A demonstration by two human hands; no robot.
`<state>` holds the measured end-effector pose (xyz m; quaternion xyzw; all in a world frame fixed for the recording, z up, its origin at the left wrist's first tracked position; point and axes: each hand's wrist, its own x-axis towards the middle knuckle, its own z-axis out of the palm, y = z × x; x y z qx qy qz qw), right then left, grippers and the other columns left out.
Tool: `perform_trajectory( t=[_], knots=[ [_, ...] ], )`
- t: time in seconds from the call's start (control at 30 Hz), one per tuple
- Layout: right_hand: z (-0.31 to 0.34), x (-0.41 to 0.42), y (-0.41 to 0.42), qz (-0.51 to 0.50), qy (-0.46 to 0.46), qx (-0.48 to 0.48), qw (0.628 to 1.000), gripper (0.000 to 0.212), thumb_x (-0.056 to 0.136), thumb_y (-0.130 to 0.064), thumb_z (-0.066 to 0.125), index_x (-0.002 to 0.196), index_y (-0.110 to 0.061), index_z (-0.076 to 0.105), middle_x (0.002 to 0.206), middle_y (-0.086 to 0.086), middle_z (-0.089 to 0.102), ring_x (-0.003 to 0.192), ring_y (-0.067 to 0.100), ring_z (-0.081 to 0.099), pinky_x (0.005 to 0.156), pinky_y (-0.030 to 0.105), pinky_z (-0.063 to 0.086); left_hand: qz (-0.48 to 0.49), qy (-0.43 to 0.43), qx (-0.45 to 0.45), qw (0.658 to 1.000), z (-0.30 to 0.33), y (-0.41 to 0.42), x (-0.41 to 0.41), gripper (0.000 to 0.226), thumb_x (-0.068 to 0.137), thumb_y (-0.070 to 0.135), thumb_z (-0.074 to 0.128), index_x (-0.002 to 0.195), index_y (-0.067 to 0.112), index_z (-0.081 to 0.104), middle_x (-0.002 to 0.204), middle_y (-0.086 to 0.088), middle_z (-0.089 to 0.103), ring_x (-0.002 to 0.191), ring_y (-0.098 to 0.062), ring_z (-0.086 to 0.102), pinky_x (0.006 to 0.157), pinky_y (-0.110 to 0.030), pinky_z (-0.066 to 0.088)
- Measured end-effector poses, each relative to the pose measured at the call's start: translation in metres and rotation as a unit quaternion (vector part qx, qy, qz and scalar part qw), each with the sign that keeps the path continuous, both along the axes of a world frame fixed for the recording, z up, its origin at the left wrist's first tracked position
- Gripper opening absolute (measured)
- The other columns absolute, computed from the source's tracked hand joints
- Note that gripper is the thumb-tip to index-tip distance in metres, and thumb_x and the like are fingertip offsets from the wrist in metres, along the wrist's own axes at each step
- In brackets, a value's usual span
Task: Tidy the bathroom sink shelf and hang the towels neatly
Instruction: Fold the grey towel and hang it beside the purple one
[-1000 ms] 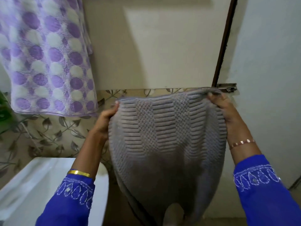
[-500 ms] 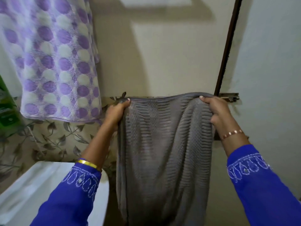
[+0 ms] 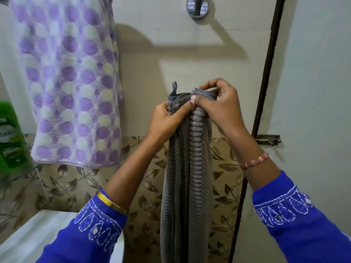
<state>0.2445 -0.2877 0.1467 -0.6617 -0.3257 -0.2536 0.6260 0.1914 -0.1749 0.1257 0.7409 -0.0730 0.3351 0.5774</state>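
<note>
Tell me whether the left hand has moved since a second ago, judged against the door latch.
Yes. The left hand has closed in rightward toward the door latch, meeting the right hand and bunching the grey towel narrow.

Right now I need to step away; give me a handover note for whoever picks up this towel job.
Left hand: shut on the grey towel, pinching its top edge.
Right hand: shut on the same edge, corners brought together.
Grey towel: folded lengthwise into a narrow strip, hanging down between the hands in front of the wall, hang loop sticking up at the top left.
Dotted towel: already hung, upper left.
Metal hook: on the wall above, bare.
Green bottle: on the shelf, far left.
Done: grey towel folded.
Left: hang it, probably on the hook by its loop; the shelf is mostly out of view, so check it.
</note>
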Motion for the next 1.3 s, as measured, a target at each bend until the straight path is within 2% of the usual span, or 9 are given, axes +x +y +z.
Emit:
perform_trajectory(
  t=[0.13,0.27,0.37,0.43,0.53,0.73,0.93,1.1,1.3],
  knots=[
    [0.029,-0.004,-0.001,0.058,-0.053,-0.025,0.997,0.021,0.076,-0.008,0.070,0.091,-0.017,0.057,0.080,-0.005,0.057,0.076,0.011,0.063,0.072,0.028,0.057,-0.032,-0.007,0.078,0.996,0.015,0.000,0.004,0.044,0.075,0.016,0.075,0.114,0.019,0.054,0.110,0.001,0.066,0.100,-0.006,0.064,0.087,-0.018,0.053],
    [0.038,0.000,0.003,0.173,-0.043,0.015,0.984,0.021,0.080,-0.005,0.064,0.096,-0.015,0.055,0.091,0.005,0.056,0.076,0.014,0.062,0.072,0.026,0.056,-0.022,-0.016,-0.082,0.996,0.030,0.010,0.010,0.043,0.072,-0.006,0.066,0.113,0.004,0.057,0.096,-0.008,0.067,0.086,-0.018,0.065,0.076,-0.024,0.056],
    [0.028,0.012,-0.002,-0.058,-0.128,0.019,0.990,0.039,0.078,-0.022,0.069,0.112,-0.013,0.053,0.110,0.009,0.047,0.092,0.014,0.053,0.081,0.013,0.046,-0.026,0.011,-0.171,0.985,0.036,0.018,0.012,0.038,0.076,-0.005,0.061,0.114,0.000,0.057,0.090,-0.010,0.067,0.077,-0.020,0.066,0.063,-0.025,0.057],
    [0.010,0.013,-0.007,-0.203,-0.164,0.017,0.965,0.062,0.076,-0.041,0.066,0.126,-0.010,0.045,0.122,0.012,0.044,0.112,0.019,0.044,0.097,0.022,0.038,-0.040,-0.003,-0.196,0.980,0.042,0.018,0.010,0.033,0.077,-0.005,0.060,0.110,0.000,0.058,0.087,-0.010,0.067,0.073,-0.020,0.066,0.060,-0.023,0.058],
    [-0.033,0.004,0.002,-0.253,-0.216,-0.012,0.943,0.076,0.080,-0.056,0.051,0.137,-0.010,0.032,0.143,0.020,0.032,0.133,0.025,0.028,0.109,0.041,0.026,-0.051,-0.047,-0.200,0.977,0.062,0.013,0.007,0.024,0.077,-0.006,0.060,0.100,0.002,0.060,0.085,-0.011,0.067,0.073,-0.022,0.065,0.064,-0.025,0.058],
    [-0.088,0.000,0.039,-0.299,-0.328,-0.183,0.877,0.075,0.088,-0.061,0.027,0.147,-0.019,0.007,0.156,0.009,0.000,0.144,0.030,0.003,0.116,0.051,0.003,-0.061,-0.114,-0.143,0.981,0.115,0.012,-0.002,0.019,0.078,-0.002,0.063,0.090,0.011,0.057,0.091,-0.007,0.066,0.087,-0.021,0.065,0.077,-0.028,0.057],
    [-0.016,0.025,0.061,-0.359,-0.361,-0.183,0.841,0.083,0.079,-0.058,0.045,0.145,-0.014,0.019,0.152,0.013,0.013,0.141,0.034,0.008,0.114,0.052,-0.005,-0.110,-0.173,-0.136,0.969,0.164,0.019,-0.014,0.034,0.078,0.002,0.066,0.110,-0.002,0.057,0.088,-0.008,0.069,0.077,-0.018,0.070,0.068,-0.027,0.058],
    [0.060,0.034,0.079,-0.392,-0.370,-0.163,0.826,0.081,0.077,-0.055,0.042,0.144,-0.015,0.021,0.151,0.014,0.017,0.139,0.035,0.011,0.113,0.056,-0.004,-0.114,-0.238,-0.087,0.961,0.208,0.018,-0.027,0.016,0.077,-0.002,0.065,0.092,0.004,0.062,0.074,-0.001,0.072,0.069,-0.013,0.070,0.064,-0.024,0.057],
    [0.136,0.030,0.090,-0.396,-0.402,-0.139,0.814,0.080,0.076,-0.052,0.056,0.141,-0.015,0.029,0.149,0.018,0.032,0.138,0.039,0.025,0.111,0.061,0.007,-0.115,-0.301,-0.044,0.946,0.253,0.027,-0.041,0.023,0.070,0.005,0.071,0.093,0.005,0.064,0.081,-0.002,0.073,0.079,-0.015,0.071,0.074,-0.028,0.057]
  ],
)
